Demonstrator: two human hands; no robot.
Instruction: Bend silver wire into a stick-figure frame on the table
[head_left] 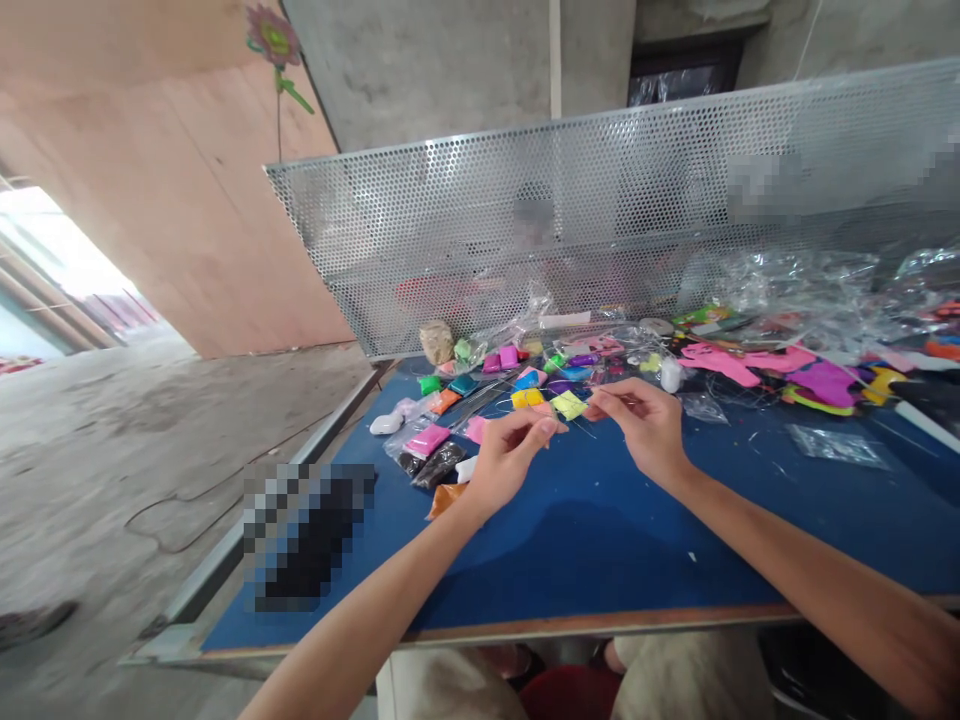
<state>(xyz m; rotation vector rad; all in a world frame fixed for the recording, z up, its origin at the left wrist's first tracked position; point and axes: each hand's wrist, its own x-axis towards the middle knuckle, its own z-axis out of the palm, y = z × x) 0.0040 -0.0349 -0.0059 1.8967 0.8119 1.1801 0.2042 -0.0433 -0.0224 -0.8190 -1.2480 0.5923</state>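
- The blue table is what I place everything by; both forearms reach in over its front edge.
- The left hand is over the middle of the table, thumb and fingers drawn close together; from here I cannot tell whether they grasp anything, the tips being too small to make out.
- The right hand faces it, also above the table's middle, fingertips bunched; what, if anything, they pinch I cannot tell either.
- Between the two sets of fingertips, just beyond them, a lime-yellow packet lies at about the table's middle.
- Near it, slightly toward the table's left end, there's a yellow packet.
- Further over on the table's left part I see a bright pink packet, dark packets and an orange-brown one by the left wrist.
- Toward the table's back left sit a tan bundle, a green packet and a magenta one.
- On the table's right part lie pink cut pieces, a purple piece and a clear bag, with crumpled clear wrapping behind.
- A perforated metal panel rises along the table's back edge.
- Above the table's back left corner stands a pink flower.
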